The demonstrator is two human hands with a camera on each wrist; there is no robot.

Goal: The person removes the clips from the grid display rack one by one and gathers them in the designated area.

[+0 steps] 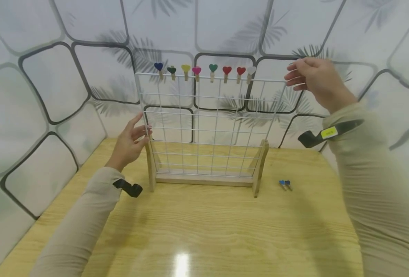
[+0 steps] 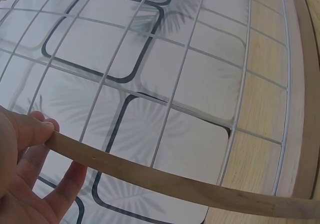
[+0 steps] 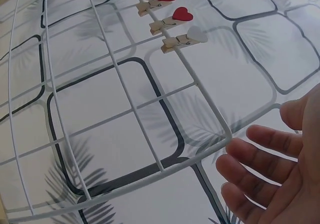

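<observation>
A white wire grid rack (image 1: pixel 204 129) stands upright in a wooden base (image 1: pixel 204 179). Along its top wire sits a row of small clothespins with coloured hearts, among them a white one (image 3: pixel 196 35) and a red one (image 3: pixel 182 14). My left hand (image 1: pixel 129 142) is at the rack's left side; in the left wrist view its thumb and fingers pinch the upper end of the wooden upright (image 2: pixel 150 176). My right hand (image 1: pixel 313 79) is beside the top right corner, fingers loosely bent, holding nothing. Its fingertips are at the corner wire; I cannot tell whether they touch.
Two blue-heart clothespins (image 1: pixel 285 185) lie on the wooden table (image 1: pixel 204 223), to the right of the rack. Behind stands a pale backdrop (image 1: pixel 228 27) printed with dark rounded outlines and leaves.
</observation>
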